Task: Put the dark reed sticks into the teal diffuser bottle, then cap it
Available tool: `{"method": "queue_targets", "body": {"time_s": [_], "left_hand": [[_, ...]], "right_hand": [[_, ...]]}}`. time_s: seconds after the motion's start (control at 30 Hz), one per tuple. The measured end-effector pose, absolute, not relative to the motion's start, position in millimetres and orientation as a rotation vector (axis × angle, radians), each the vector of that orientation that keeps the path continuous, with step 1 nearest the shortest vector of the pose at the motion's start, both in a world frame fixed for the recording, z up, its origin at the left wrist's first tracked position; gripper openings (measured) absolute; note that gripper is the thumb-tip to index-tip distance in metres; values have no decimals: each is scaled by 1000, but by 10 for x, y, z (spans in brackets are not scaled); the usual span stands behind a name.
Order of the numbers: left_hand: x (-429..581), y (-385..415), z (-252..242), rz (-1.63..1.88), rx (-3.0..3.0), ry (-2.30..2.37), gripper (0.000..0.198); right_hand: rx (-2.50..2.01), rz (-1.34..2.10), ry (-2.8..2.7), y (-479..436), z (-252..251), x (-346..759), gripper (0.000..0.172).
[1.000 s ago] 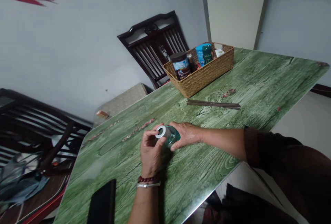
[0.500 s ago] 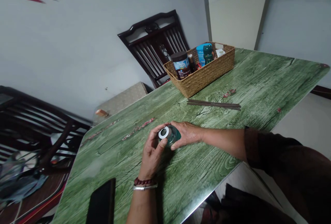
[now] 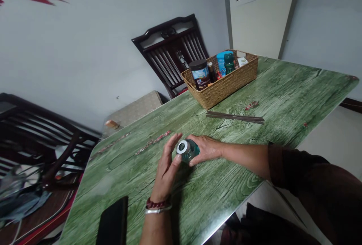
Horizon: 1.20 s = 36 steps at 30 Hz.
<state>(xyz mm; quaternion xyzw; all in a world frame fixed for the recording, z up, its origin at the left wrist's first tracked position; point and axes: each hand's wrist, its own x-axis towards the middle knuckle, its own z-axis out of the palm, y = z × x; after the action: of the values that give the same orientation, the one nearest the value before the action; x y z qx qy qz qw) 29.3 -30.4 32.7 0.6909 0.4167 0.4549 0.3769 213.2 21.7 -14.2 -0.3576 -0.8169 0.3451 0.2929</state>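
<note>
A small round teal glass jar point(image 3: 190, 151) lies on its side on the green wood-grain table point(image 3: 285, 97), with a white ring point(image 3: 182, 147) around its open end. My right hand point(image 3: 205, 150) comes in from the right and shut around the jar's far side. My left hand point(image 3: 166, 169) stands beside the ring with its fingers extended and apart, the thumb resting against the jar. Beaded and metal bracelets circle my left wrist point(image 3: 157, 206).
A woven wicker basket point(image 3: 220, 86) of jars and bottles stands at the table's far edge. Thin dark sticks point(image 3: 235, 117) lie in front of it. A black phone point(image 3: 112, 220) lies near my left wrist. Dark wooden chairs stand beyond the table's left edge.
My left fingers have lifted off the white ring and spread apart. The jar has shifted slightly right, with its ring now facing more upward.
</note>
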Motion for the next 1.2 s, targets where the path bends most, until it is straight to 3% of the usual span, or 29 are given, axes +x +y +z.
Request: {"method": "queue_targets", "body": {"time_s": [0.1, 0.27, 0.53, 0.97, 1.13, 1.2], "left_hand": [[292, -277, 318, 1255, 1958, 1215, 70], [308, -203, 292, 1207, 2164, 1365, 35], [356, -156, 270, 1287, 2231, 1488, 35], [173, -262, 359, 935, 2197, 1192, 46], [189, -234, 295, 1038, 2171, 1232, 80], [218, -229, 298, 1127, 2195, 1365, 77]], "right_hand": [[-953, 926, -2179, 211, -136, 2127, 77], [-991, 896, -2206, 181, -93, 2132, 74], [-997, 880, -2228, 188, -114, 2110, 73], [-961, 919, -2180, 193, -114, 2119, 78], [-944, 940, -2160, 196, -127, 2114, 75], [-931, 930, -2158, 199, -141, 2114, 76]]}}
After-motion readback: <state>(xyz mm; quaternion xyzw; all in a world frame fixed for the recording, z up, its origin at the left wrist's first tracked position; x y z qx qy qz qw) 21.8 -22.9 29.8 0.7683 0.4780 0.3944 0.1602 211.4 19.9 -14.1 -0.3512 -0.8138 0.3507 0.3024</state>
